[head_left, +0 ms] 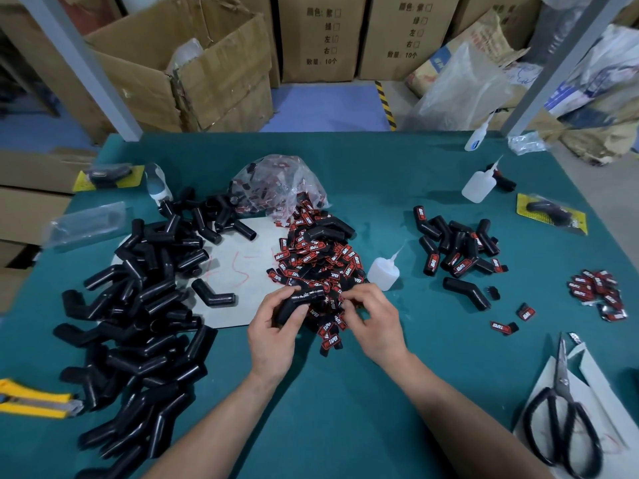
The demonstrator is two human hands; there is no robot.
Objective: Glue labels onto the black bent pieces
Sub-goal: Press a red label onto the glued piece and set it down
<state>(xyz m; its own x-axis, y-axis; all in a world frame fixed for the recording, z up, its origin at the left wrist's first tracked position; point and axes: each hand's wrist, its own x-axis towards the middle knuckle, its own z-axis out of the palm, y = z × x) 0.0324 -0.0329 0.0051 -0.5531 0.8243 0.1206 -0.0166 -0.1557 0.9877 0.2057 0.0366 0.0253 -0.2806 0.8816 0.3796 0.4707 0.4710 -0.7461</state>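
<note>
The left hand [273, 326] wraps its fingers round a black bent piece [301, 298] at the label pile's [318, 257] near edge. The right hand [375, 323] curls its fingers into the pile — holding a label or not, I cannot tell. A heap of bare pieces [138, 323] lies left of the pile, a glue bottle [383, 273] right.

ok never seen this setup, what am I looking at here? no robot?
No robot: one picture, from a camera worn on a person's head, looking down at their bare hands over a green table. The left hand grips one black bent piece. The right hand is curled at the pile of red-and-black labels; whether it pinches one is unclear. Unlabelled pieces lie heaped at left, labelled pieces at right, a glue bottle beside the labels, scissors near right.
</note>
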